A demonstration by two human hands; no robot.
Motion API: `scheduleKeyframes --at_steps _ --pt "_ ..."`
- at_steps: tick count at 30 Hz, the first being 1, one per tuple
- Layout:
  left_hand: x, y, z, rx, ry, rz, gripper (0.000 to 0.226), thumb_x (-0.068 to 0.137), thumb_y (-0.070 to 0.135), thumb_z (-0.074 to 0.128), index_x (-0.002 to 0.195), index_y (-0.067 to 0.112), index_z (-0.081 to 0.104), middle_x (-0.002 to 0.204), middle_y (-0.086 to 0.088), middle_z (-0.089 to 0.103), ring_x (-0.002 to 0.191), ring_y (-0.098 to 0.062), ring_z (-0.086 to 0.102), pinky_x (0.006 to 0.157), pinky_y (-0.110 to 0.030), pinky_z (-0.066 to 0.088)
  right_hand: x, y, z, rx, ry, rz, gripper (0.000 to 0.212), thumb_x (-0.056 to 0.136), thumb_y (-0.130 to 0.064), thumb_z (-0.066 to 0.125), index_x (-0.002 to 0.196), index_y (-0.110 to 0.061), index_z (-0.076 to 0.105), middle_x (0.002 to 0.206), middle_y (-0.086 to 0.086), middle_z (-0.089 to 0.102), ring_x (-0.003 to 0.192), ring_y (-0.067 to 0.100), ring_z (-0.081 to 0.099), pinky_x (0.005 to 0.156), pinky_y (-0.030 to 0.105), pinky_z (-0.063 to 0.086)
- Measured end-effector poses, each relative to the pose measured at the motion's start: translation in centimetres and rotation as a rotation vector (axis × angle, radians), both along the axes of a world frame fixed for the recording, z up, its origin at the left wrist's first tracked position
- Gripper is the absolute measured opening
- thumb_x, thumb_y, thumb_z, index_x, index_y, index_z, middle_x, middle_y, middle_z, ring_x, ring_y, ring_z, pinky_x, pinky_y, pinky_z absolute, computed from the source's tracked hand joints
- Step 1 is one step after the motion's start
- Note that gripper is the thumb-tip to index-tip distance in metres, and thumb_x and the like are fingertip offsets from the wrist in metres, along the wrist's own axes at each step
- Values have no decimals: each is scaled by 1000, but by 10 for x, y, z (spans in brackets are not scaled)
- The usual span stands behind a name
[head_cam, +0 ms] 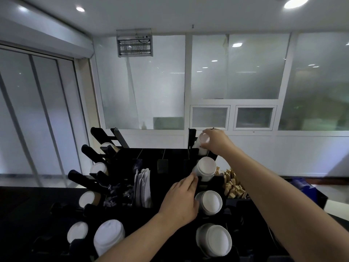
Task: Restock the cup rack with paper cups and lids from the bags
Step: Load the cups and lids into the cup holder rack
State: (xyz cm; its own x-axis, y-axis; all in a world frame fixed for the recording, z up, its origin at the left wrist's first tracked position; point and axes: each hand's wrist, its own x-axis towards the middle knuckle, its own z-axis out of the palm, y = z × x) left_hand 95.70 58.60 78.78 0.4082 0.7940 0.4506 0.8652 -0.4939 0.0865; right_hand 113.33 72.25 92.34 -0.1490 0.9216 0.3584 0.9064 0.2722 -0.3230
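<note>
Now, starting at the lower left of the frame, you have the cup rack, a black stepped frame on the dark tabletop, with its left column of slanted slots already showing white cup and lid ends. Just right of that column, the middle compartment holds upright white paper sleeves.

Moving to centre, your left hand rests against the rack's right column, fingers curled, fingertips touching the base of the second cup stack. It seems to steady the rack or that stack, though whether it truly grips anything I cannot tell. Below it sit two more filled slots, with lidded stacks at lower centre.

Further right and higher, your right hand is wrapped around the sleeve of paper cups at the topmost slot of the right column, near the middle of the frame. That stack's long axis slants down and away from you, its open end facing the camera. This is the relation that matters: the slot lies directly beyond your right hand along that same slant, so the push should follow the stack's axis, not come down from above. Your right hand is the nearer one; the left is a tier lower.

At the right edge of the rack, brown sachets fill a bin. No bags are visible.
</note>
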Motion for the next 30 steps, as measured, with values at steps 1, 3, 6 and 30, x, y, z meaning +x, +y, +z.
scheduleKeyframes --at_steps 1,3,6,30 --pt "0 0 0 6 -1 -2 75 85 33 28 155 7 35 160 -5 32 142 -22 41 115 -34 36 -2 1 0 9 -16 13 66 87 -32 76 146 -20 49 141 11 51 124 30 52 98 39 47" --pt "1 -1 1 13 1 -1 78 82 35 23 154 7 37 159 -5 33 140 -22 42 114 -34 38 -7 4 0 36 -46 32 59 87 -31 75 141 -21 54 134 9 54 120 30 53 94 39 47" --pt "0 1 1 8 9 5 79 82 35 22 155 7 36 161 -5 30 141 -21 40 115 -34 37 -15 6 2 62 -93 21 25 89 -27 67 113 -19 70 118 7 57 104 30 58 78 33 46" --pt "-1 -1 6 -76 107 64 75 93 27 43 162 15 15 170 1 6 156 -18 6 124 -38 19 5 -10 -27 88 -183 -6 40 99 -32 54 139 -25 56 161 6 28 139 30 39 108 44 38"
